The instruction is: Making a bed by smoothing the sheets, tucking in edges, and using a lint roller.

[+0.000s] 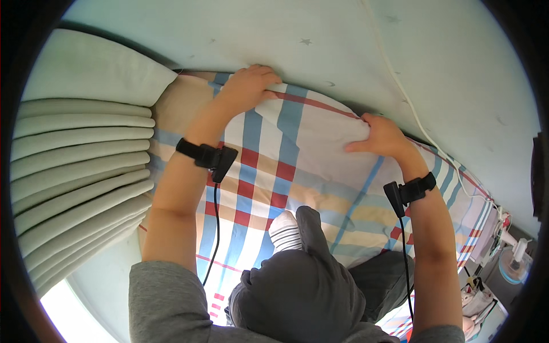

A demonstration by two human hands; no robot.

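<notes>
A plaid bed sheet (324, 128) in white, blue, red and beige covers the mattress before me. At its far edge, beside the wall, my left hand (253, 88) grips the cloth, fingertips over the border and thumb on the near side. Farther right along the same edge is my right hand (384, 135). Its fingers reach down behind the sheet's border, partly hidden, while the thumb lies on top. The fabric sags slightly between both hands. Each wrist wears a black strap with a small device and cable.
A pale wall (274, 34) with star and moon prints borders the bed. A white cable (399, 81) hangs down it. Pleated curtain (85, 145) folds stand at left. My knee (300, 291) and striped sock (285, 231) rest on the bed. A clear container (512, 266) stands at right.
</notes>
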